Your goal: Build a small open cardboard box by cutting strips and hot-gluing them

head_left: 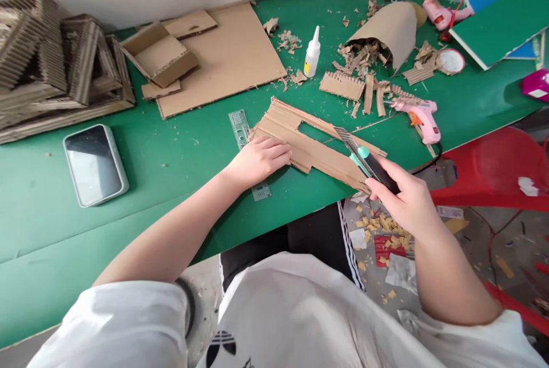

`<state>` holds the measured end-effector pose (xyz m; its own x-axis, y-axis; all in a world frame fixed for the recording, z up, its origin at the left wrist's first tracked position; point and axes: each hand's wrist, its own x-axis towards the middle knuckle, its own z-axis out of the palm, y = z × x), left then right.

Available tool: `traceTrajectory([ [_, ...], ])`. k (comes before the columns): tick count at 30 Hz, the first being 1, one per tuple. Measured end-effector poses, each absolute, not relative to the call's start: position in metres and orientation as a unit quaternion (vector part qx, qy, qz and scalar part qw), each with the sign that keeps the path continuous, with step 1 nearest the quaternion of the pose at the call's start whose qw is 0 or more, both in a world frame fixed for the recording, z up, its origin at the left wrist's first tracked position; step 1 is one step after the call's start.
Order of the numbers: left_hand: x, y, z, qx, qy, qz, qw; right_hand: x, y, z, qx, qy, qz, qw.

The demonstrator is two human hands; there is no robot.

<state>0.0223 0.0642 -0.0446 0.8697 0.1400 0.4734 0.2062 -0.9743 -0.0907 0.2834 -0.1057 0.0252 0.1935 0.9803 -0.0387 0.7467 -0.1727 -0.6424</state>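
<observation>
My left hand [261,159] lies on the left end of a notched cardboard piece [300,139]. Its fingers are together and slightly bent, pressing the piece down on the green table; the thumb is hidden. A long slot is cut in the piece near its upper edge. My right hand [405,194] is closed around a black and mint-green utility knife [373,165]. The extended blade points up and left, over the slot's right part; whether it touches the cardboard I cannot tell. Partly under the piece and my left hand lies a clear stencil ruler [239,125].
A phone [95,165] lies at left, near stacked cardboard frames [51,65]. Behind are a cardboard sheet [231,54], a small open box [160,56] and a glue bottle [313,55]. Scraps and a pink glue gun [422,119] lie at right, beside a red stool [497,168].
</observation>
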Motion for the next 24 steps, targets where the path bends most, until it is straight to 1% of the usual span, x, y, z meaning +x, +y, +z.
traceTrajectory([
  [3, 0.026, 0.065, -0.038, -0.963, -0.085, -0.238, 0.090, 0.286, -0.113, 0.028, -0.742, -0.559, 0.232, 0.289],
  [5, 0.028, 0.061, -0.035, -0.967, -0.092, -0.221, 0.090, 0.288, -0.116, 0.029, -0.748, -0.556, 0.229, 0.280],
  [7, 0.030, 0.052, -0.032, -0.968, -0.115, -0.205, 0.092, 0.292, -0.114, 0.029, -0.742, -0.587, 0.224, 0.235],
  [10, 0.030, 0.030, -0.032, -0.956, -0.189, -0.196, 0.108, 0.294, -0.105, 0.029, -0.698, -0.674, 0.201, 0.135],
  [13, 0.030, 0.009, -0.035, -0.948, -0.224, -0.201, 0.106, 0.289, -0.088, 0.030, -0.647, -0.747, 0.148, 0.036],
  [16, 0.030, 0.001, -0.037, -0.948, -0.230, -0.202, 0.092, 0.281, -0.073, 0.033, -0.618, -0.780, 0.088, -0.047],
  [19, 0.029, 0.002, -0.037, -0.947, -0.229, -0.212, 0.079, 0.276, -0.063, 0.036, -0.604, -0.790, 0.060, -0.089],
  [24, 0.025, 0.003, -0.039, -0.944, -0.230, -0.227, 0.061, 0.276, -0.056, 0.035, -0.589, -0.798, 0.074, -0.107],
])
